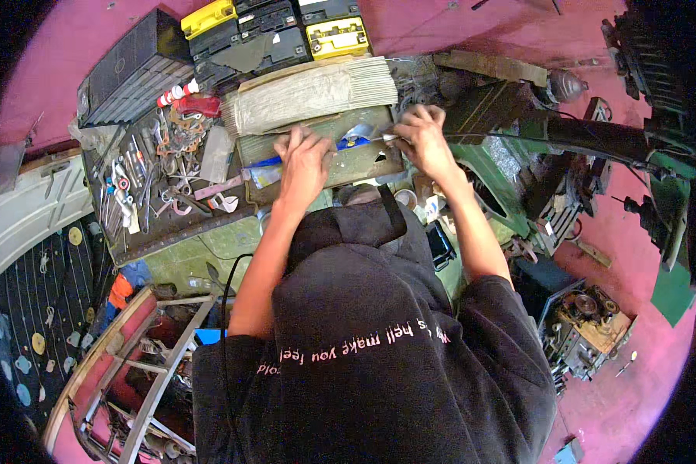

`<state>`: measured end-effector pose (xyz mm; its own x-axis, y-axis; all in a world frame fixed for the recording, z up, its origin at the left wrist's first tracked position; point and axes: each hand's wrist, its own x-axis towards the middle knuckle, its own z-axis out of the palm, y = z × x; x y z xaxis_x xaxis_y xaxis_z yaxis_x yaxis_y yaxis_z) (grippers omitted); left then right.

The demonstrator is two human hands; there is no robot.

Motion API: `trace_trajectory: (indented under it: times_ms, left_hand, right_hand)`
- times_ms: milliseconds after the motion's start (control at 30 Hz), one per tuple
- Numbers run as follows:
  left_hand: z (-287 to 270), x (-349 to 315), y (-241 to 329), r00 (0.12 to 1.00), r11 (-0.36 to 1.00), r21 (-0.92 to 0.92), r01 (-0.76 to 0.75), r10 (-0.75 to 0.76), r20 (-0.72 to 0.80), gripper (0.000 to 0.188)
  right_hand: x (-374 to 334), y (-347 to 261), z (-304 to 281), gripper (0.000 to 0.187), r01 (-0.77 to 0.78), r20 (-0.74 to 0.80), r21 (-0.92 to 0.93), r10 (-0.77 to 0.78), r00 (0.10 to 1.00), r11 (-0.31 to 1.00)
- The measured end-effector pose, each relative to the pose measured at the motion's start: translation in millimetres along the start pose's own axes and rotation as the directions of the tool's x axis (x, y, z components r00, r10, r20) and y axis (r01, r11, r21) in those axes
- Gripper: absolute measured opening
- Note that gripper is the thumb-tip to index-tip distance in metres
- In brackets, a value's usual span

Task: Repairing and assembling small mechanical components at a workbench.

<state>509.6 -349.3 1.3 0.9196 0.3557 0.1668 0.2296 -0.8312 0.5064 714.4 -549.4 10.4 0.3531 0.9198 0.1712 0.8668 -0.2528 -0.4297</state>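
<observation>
My left hand [305,158] is over the bench with its fingers curled down, on or just above a blue strip [264,163] that shows on its left side. Whether it grips the strip is hidden. To the right, my right hand [425,139] is closed in a pinch, with a small pale tip poking out toward the left; its kind is too small to tell. Between the two hands lies a blue and silvery piece [356,139]. Just beyond them rests a bundle of thin pale rods [373,83], partly wrapped in paper.
Wrenches and other hand tools [182,147] crowd the bench on the left. Behind stand black batteries [274,48], some with yellow tops, and a dark ribbed block [135,69]. A green metal frame [491,182] is at the right; an engine part [588,309] sits lower right.
</observation>
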Motion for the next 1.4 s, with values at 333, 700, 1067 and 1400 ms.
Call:
trace_trajectory:
  times_ms: [333, 700, 1067, 1400]
  left_hand:
    - [-5, -11, 4, 0.988, 0.999, -0.031, 0.030, -0.035, -0.150, 0.013]
    - [-3, -15, 1, 0.979, 0.997, -0.080, -0.009, -0.007, -0.203, 0.016]
    - [3, -14, -1, 0.974, 1.000, -0.012, 0.006, -0.008, -0.225, 0.017]
    - [0, -15, -2, 0.980, 0.997, 0.008, 0.078, -0.075, -0.182, 0.018]
  right_hand:
    - [32, -30, 5, 0.020, 0.068, 0.074, 0.053, -0.072, 0.995, 0.996]
    - [60, -35, -6, 0.024, 0.160, 0.241, 0.005, -0.157, 0.958, 0.987]
    - [59, -33, 9, 0.023, 0.134, 0.355, -0.078, -0.098, 0.930, 0.988]
    - [44, -38, 37, 0.026, 0.170, 0.273, -0.287, -0.089, 0.958, 0.943]
